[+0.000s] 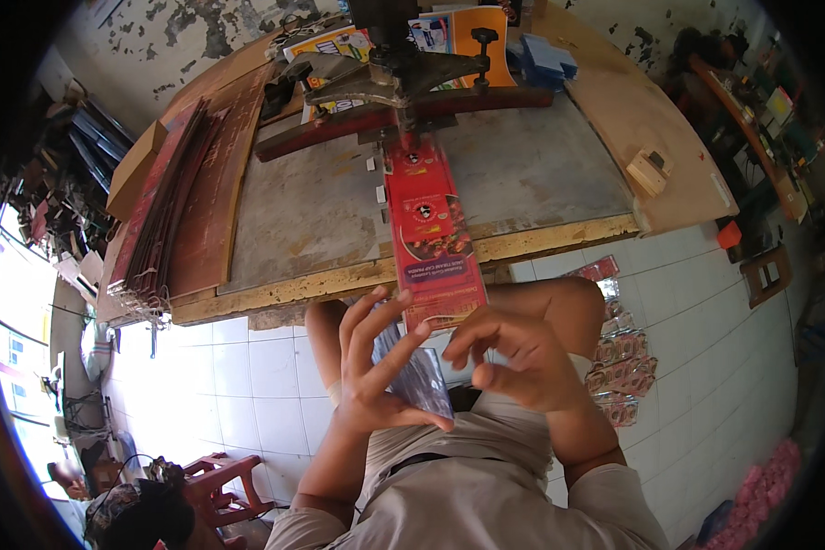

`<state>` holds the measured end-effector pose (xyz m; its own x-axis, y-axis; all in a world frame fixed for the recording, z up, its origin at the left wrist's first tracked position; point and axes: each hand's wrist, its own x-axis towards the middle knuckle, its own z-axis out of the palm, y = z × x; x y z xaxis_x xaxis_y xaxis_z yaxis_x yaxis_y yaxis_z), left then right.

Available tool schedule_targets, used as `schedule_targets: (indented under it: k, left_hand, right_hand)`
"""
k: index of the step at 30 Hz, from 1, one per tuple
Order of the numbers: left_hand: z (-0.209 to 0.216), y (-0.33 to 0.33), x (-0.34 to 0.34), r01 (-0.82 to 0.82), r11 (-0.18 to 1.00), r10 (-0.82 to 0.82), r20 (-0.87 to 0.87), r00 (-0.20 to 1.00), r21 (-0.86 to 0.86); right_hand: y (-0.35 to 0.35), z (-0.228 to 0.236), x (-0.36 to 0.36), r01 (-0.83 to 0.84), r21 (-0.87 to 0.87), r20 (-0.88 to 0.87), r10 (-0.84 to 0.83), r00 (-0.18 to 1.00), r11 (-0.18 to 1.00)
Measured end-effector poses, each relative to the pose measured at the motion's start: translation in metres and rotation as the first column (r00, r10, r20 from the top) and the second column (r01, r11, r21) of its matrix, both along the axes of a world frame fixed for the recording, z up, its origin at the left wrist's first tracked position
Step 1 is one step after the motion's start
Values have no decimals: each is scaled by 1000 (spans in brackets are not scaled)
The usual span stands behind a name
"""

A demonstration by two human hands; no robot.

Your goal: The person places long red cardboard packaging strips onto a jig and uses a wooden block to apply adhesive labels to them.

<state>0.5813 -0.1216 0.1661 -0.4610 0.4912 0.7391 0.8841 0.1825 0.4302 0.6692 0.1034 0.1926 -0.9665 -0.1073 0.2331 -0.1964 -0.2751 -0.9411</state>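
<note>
My left hand [371, 376] holds a stack of shiny, clear-grey plastic pieces [420, 383] above my lap, thumb along the lower edge and fingers spread over the far side. Beside it on the right, my right hand [522, 357] hovers with bent, parted fingers and nothing visible in them. Just beyond both hands, a long red printed strip [431, 220] with food pictures runs from under the press head [403, 78] over the table's front edge. Its near end lies close to my left fingertips; whether they touch cannot be told.
Dark-red sheets [160, 197] are stacked on the left of the worktable [302, 220]. A small wooden block [649, 172] and a blue stack [548, 62] sit on the right. Printed packs [621, 367] lie on the tiled floor; a red stool [225, 486] stands lower left.
</note>
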Motion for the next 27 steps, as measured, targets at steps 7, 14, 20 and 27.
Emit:
schedule_targets:
  k: [7,14,20,27]
  left_hand:
    - [-9,-3,5,70,997,-70,-20,997,13]
    - [-14,-3,6,91,995,-91,-3,996,46]
    - [-18,-3,4,113,992,-114,9,993,58]
    - [-19,-6,3,88,995,-88,-2,996,41]
  right_hand:
    - [-26,-6,-4,-152,-330,102,196,975,931]
    - [-29,-13,-4,-159,-398,126,226,966,903]
    - [-29,-13,-4,-185,-426,123,260,958,885]
    - [-23,-9,-1,-203,-334,173,272,947,920]
